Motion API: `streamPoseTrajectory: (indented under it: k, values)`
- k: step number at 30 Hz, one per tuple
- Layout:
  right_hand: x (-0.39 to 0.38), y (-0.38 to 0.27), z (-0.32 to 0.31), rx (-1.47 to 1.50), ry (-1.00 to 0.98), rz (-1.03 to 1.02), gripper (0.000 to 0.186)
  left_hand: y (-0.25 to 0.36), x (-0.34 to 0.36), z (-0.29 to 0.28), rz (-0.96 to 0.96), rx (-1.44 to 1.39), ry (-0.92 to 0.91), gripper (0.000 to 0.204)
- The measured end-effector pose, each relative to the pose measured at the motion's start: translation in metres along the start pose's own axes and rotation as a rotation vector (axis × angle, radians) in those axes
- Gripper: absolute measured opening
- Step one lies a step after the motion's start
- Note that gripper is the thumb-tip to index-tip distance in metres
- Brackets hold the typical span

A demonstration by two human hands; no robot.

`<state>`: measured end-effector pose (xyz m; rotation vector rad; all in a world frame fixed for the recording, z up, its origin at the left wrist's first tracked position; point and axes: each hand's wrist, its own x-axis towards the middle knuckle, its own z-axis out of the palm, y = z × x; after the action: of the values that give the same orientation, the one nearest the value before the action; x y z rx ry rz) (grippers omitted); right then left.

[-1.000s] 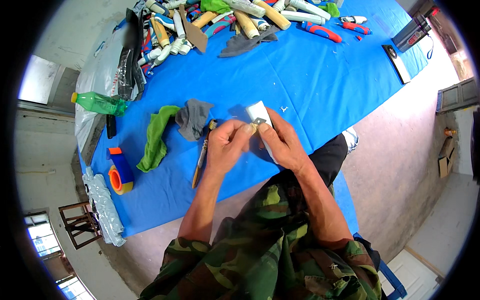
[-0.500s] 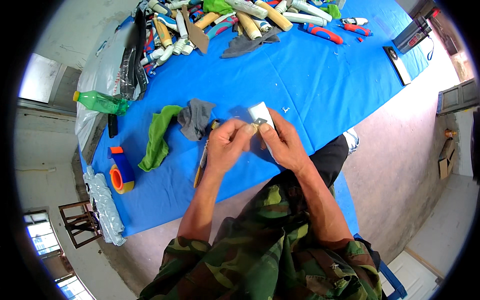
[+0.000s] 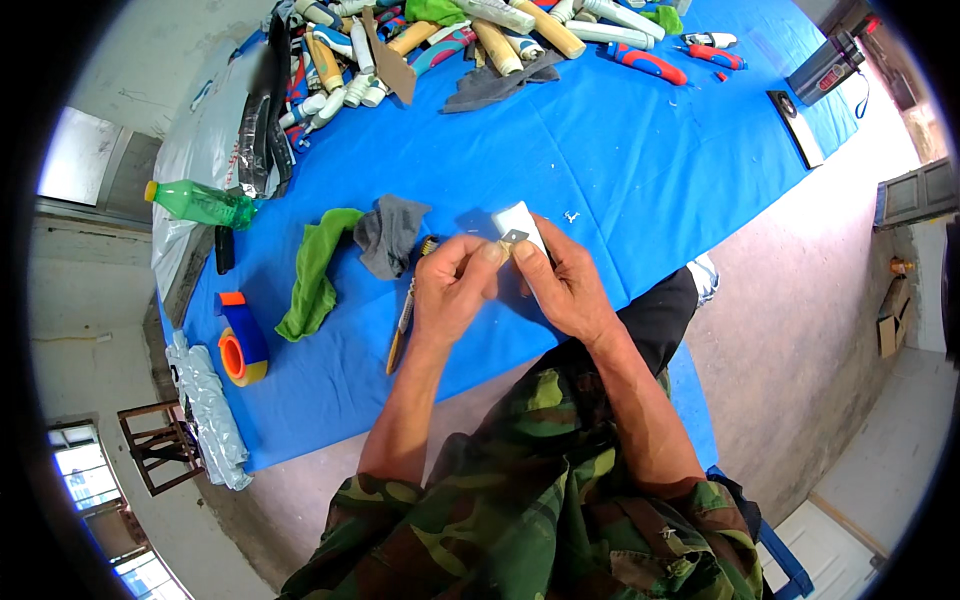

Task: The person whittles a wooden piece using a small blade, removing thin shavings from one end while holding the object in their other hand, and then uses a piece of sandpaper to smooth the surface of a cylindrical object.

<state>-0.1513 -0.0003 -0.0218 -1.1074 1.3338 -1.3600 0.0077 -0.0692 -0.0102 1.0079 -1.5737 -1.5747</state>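
My right hand (image 3: 568,285) is wrapped round a white block-like piece (image 3: 516,217), its thumb pressed along the side. At the thumb tip lies a small flat grey plate (image 3: 514,236) with a hole in it. My left hand (image 3: 450,285) is closed in a pinch right beside the plate; something small and yellowish shows at its fingertips, too small to name. Beneath and beside my left wrist lies a thin brush-like tool (image 3: 402,325) with a wooden end. Farther left are a grey cloth (image 3: 391,236) and a green cloth (image 3: 314,275).
Several handles in white, yellow, red and blue lie heaped (image 3: 370,60) at the far left of the blue tablecloth (image 3: 500,150). A tape dispenser (image 3: 240,345) and a green bottle (image 3: 205,204) are on the left. A dark flask (image 3: 824,70) stands far right.
Both hands stay nearly in place. The small grey plate has turned slightly at the thumb, and the white piece has shifted a little to the left.
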Motion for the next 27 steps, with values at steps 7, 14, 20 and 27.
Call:
streamPoseTrajectory:
  k: [7,14,20,27]
  values:
    - [-0.002,-0.001,-0.002,-0.041,-0.008,0.034,0.046,0.003,-0.005,-0.001,-0.080,-0.016,-0.025,0.021]
    - [-0.001,-0.003,0.001,-0.009,0.020,0.022,0.044,-0.004,-0.003,0.001,-0.006,-0.043,-0.011,0.023]
    - [0.000,-0.001,0.003,0.002,0.044,-0.015,0.041,0.000,-0.001,0.000,-0.011,-0.088,0.009,0.023]
    - [-0.003,-0.003,0.002,-0.054,0.045,0.013,0.041,0.000,-0.005,0.004,-0.036,-0.053,-0.011,0.022]
